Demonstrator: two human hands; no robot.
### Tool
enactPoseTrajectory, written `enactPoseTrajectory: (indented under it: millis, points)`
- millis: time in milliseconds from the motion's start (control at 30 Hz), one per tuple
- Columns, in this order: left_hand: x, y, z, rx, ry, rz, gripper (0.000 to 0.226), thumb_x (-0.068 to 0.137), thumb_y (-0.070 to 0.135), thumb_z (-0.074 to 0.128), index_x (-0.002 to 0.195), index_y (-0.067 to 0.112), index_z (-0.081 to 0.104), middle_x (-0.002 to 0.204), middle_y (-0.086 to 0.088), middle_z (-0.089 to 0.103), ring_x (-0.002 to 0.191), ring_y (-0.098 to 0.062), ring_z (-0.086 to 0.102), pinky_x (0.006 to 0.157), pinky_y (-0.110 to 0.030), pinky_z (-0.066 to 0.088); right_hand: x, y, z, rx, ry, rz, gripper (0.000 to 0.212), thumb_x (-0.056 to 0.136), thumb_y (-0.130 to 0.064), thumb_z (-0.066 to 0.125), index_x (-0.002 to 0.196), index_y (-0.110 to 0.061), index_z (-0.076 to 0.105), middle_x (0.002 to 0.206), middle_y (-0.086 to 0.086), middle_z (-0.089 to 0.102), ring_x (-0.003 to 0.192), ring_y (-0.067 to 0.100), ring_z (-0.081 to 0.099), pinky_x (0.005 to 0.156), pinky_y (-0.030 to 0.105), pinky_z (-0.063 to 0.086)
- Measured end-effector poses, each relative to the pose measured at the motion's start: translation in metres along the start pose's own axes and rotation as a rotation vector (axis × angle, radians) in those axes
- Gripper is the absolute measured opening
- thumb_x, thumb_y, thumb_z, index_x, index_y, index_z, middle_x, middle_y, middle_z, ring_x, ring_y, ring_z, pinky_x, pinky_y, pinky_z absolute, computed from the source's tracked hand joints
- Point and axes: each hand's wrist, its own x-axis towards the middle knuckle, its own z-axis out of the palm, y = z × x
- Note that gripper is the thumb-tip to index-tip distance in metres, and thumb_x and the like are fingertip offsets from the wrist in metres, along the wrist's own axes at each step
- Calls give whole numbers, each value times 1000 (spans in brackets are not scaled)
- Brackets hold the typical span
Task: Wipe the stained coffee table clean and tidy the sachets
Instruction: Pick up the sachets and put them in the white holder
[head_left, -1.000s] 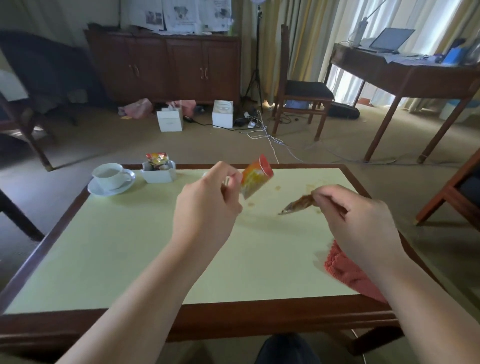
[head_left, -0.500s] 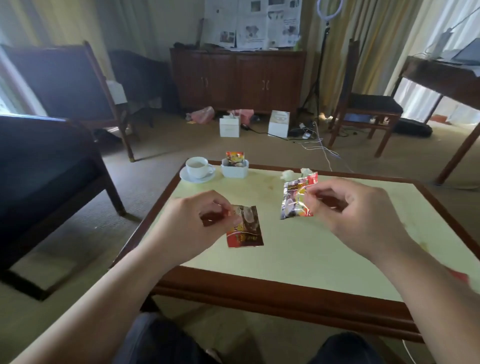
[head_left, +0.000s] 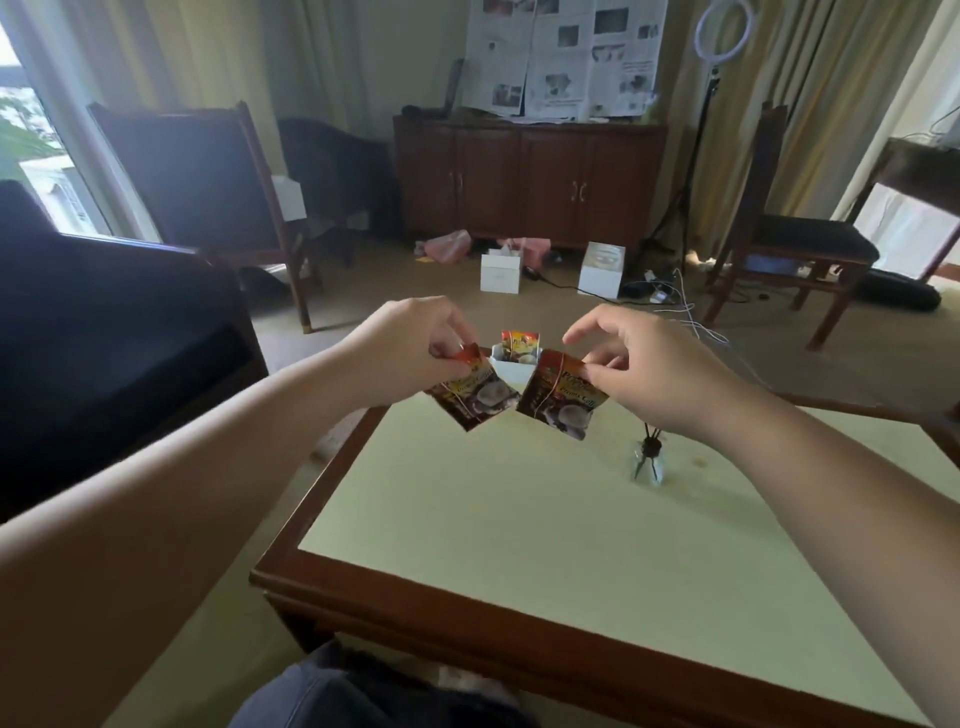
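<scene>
Above the far left part of the bench (head_left: 519, 525), both hands hung side by side, each with a sachet pinched at its top edge. The left hand (head_left: 415, 348) had its grip closed on the left sachet (head_left: 475, 397), which dangled tilted with its lower corner over the bench's edge. The right hand (head_left: 639, 374) held the right sachet (head_left: 561, 408) between thumb and fingers, the forefinger lifted free. The two packets sat just beside each other without clearly touching. Behind and between them stood the white holder (head_left: 511, 366), with another sachet (head_left: 519, 345) upright inside it. Half a second earlier the hands had been lower and farther apart over the bench, the left packet close to the surface and the right one showing its silver back; now both were raised, drawn together and brought up right in front of the holder, printed faces toward the camera. The cup and saucer seen earlier beside the holder were hidden behind the left hand, if they were there at all. A small glass bottle with dark sticks (head_left: 647, 460) stood on the bench under the right wrist, near a faint brown stain (head_left: 698, 462) on the pale green top. Beyond, two white boxes (head_left: 501, 270) lay on the carpet before the wooden cabinet (head_left: 530, 182).
</scene>
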Motion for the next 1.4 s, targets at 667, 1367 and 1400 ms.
enactPoseTrajectory:
  millis: [667, 1367, 1400]
  points:
    - [192, -105, 67, 45, -118, -5, 13, 88, 25, 82, 99, 28, 75, 91, 15, 78, 85, -5, 73, 76, -26, 60, 266, 115, 99, -267, -65, 88, 30, 95, -10, 58, 93, -36, 71, 100, -4, 70, 84, 17, 65, 60, 26, 43]
    - [270, -73, 163, 217, -41, 44, 25, 100, 17, 60, 95, 41, 66, 102, 16, 73, 95, -16, 63, 78, -36, 53, 217, 150, 32, -402, -123, 50, 36, 102, -21, 56, 134, -37, 64, 118, -3, 68, 109, 24, 61, 96, 44, 51]
    - [271, -73, 164, 231, -47, 35, 27, 100, 16, 60, 94, 42, 65, 103, 16, 73, 96, -16, 63, 77, -36, 52, 212, 149, 29, -406, -127, 50, 37, 102, -22, 57, 134, -38, 63, 116, -6, 69, 110, 23, 61, 97, 44, 51]
